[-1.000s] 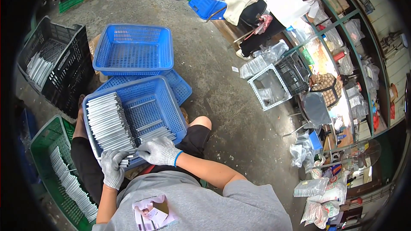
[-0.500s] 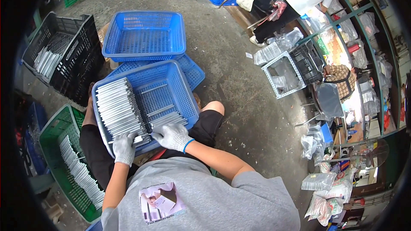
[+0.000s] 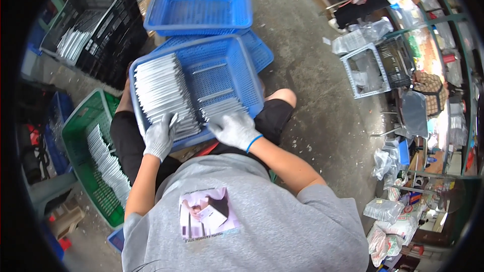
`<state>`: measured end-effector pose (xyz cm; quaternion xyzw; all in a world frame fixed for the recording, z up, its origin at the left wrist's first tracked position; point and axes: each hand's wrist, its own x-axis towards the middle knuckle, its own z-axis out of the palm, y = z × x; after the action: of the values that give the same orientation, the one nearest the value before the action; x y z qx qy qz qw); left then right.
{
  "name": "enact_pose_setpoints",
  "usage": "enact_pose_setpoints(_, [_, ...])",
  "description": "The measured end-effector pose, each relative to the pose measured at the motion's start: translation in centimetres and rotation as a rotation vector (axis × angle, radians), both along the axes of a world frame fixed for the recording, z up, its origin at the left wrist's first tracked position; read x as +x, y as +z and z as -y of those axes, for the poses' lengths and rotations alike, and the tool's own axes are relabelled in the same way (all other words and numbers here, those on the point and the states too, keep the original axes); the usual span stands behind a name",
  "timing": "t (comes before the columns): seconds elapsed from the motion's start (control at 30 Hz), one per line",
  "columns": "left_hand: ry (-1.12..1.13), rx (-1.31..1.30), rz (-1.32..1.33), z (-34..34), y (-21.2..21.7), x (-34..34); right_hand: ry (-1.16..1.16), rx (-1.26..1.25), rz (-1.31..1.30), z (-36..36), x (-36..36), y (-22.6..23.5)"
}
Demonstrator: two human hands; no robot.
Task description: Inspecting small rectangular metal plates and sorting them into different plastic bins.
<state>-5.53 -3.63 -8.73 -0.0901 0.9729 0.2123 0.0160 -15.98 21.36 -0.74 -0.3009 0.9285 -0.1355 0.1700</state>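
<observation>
A blue plastic basket (image 3: 242, 63) rests across my lap, tilted toward me. In its left half lies a thick stack of silver metal rods (image 3: 164, 85), side by side. A smaller group of similar rods (image 3: 224, 107) lies in the right half. My left hand (image 3: 160, 138), in a white knit glove, is closed at the near end of the big stack, and a short bit of a metal rod (image 3: 174, 120) sticks up from its fingers. My right hand (image 3: 236, 130), gloved with a blue cuff, is at the near end of the smaller group; motion smears its fingertips.
Another blue basket (image 3: 248, 7) stands beyond mine. Black crates (image 3: 113, 25) with rods are at the far left, and a green crate (image 3: 80, 143) holding rods is at my left. On the right are a white frame (image 3: 348, 78), plastic bags (image 3: 388, 211) and a cluttered workbench. Another person is at the upper right.
The view has shifted, so the baskets appear higher and farther right. The rod at my left hand was lying level between my hands and now points up. My hands are farther apart.
</observation>
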Motion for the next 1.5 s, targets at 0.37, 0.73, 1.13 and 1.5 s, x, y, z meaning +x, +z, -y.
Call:
enact_pose_setpoints(0.37, [0.055,0.910,-0.211,-0.1,1.4,1.4,0.160,-0.260,-0.089,1.1,0.4,6.3])
enact_pose_setpoints(0.73, [-0.151,0.529,-0.117,0.0,5.3,1.7,0.286,-0.185,-0.159,1.6,0.5,5.9])
enact_pose_setpoints(1.13, [-0.152,0.287,-0.327,-1.4,5.5,2.3,0.317,-0.092,-0.076,1.8,0.9,4.6])
enact_pose_setpoints(1.5, [-0.166,0.233,-0.390,-1.7,5.1,2.4,0.254,-0.041,0.008,2.4,0.5,4.8])
